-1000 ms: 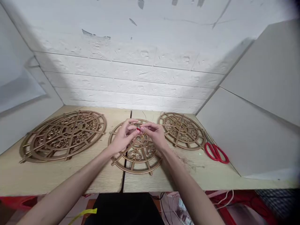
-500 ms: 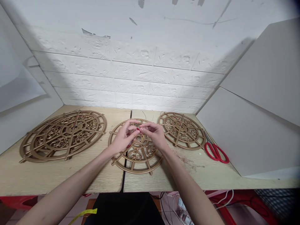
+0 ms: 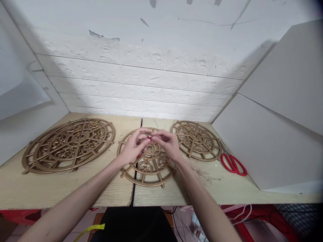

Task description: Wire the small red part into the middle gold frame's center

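My left hand (image 3: 132,147) and my right hand (image 3: 168,144) meet above the centre of a round gold openwork disc (image 3: 147,167) lying on the wooden table (image 3: 63,188). Both hands pinch a small red piece (image 3: 149,136) between fingertips, with thin wire or thread running from it. The fingers of each hand are closed in a pinch. What exactly the small piece is stays too small to make out.
A larger gold openwork disc (image 3: 68,144) lies at the left, a smaller one (image 3: 196,139) at the right. Red-handled scissors (image 3: 232,164) rest by the grey board (image 3: 272,134) on the right. A white brick wall (image 3: 141,84) closes the back. Cables hang below the table's front edge.
Almost nothing differs: both hands stay pinched together over the middle disc, with only tiny finger movements around the small red piece.
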A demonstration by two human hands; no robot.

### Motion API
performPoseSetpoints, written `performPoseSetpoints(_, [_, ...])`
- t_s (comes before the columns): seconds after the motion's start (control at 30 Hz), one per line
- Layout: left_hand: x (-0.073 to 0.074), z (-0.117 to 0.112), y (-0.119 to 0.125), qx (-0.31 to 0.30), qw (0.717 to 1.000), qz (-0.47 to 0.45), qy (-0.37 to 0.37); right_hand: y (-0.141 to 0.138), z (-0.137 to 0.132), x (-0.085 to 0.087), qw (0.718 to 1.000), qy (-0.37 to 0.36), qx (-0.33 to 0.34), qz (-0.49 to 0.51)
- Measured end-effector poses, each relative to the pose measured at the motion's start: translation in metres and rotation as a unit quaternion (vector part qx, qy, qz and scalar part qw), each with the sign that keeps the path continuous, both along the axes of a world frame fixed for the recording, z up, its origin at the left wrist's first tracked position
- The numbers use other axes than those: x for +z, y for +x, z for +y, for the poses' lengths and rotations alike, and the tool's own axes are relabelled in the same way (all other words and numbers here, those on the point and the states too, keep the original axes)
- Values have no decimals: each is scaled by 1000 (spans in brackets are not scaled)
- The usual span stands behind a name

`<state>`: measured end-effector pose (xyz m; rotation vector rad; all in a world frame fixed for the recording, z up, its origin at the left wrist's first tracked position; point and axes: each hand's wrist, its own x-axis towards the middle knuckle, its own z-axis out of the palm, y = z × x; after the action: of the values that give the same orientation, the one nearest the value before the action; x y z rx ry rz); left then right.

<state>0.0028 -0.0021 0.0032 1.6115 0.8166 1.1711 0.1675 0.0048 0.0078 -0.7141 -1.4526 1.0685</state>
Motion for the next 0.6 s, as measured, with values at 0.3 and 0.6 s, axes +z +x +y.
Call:
performPoseSetpoints(0.3, [1,0,1,1,1000,2,2,0,-1,0,1000,6,-9,-23])
performPoseSetpoints(0.6, [0,-1,0,7,1000,2,-13,2,1,-2,998,4,1,-64])
